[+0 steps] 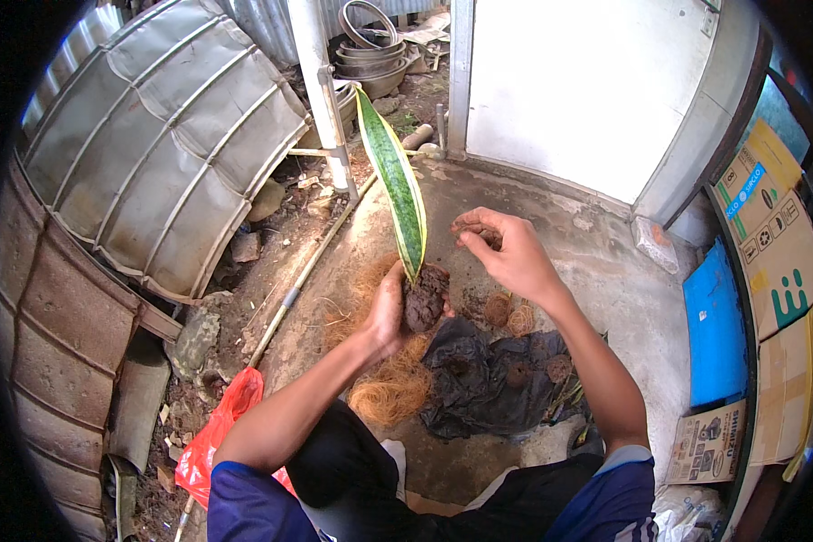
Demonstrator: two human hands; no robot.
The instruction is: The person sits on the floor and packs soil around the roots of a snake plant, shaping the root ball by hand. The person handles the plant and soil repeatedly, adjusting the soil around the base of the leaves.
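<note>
My left hand [387, 313] is cupped around a ball of dark, wet soil [425, 306]. From the top of the ball rises a single snake plant leaf [394, 179], green with yellow margins and leaning slightly left. To the right and a little higher, apart from the ball, my right hand [505, 247] pinches a small lump of soil [489, 237] in curled fingers. Loose brown coconut fibre [391, 389] lies on the ground below my left hand. Beside it is a crumpled black plastic sheet [488, 379] with crumbs and clumps of soil on it.
Two fibre-wrapped balls [508, 313] sit on the concrete beyond the sheet. A red plastic bag [220, 433] and a long pole [311, 264] lie left. Cardboard boxes [772, 251] and a blue panel [717, 325] line the right side. Ahead stand a white door [569, 88] and a white post [315, 88].
</note>
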